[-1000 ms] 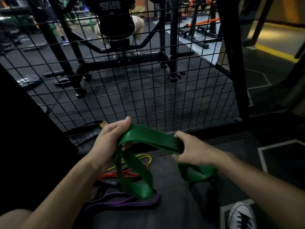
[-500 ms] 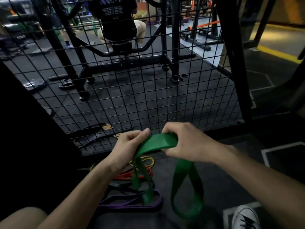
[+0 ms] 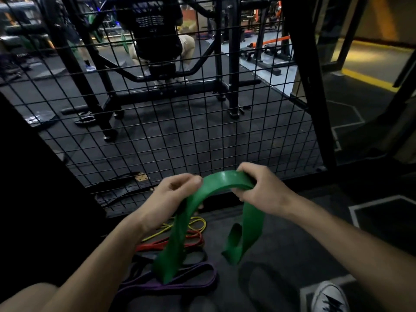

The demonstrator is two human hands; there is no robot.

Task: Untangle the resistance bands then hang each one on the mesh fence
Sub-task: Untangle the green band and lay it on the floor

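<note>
A wide green resistance band arches between my two hands just in front of the black mesh fence. My left hand pinches its left side and my right hand grips its right end. Two green loops hang down, one over the pile and one free at the right. On the floor below lie a yellow band, a red band, a black band and a purple band, overlapping one another.
Behind the fence stands a black gym machine with a person seated on it. A thick black post bounds the fence on the right. My shoe shows at the bottom right on the dark floor.
The green band was stretched low between my spread hands. My hands came close together and rose toward the fence, and the band now arches between them with its loops hanging.
</note>
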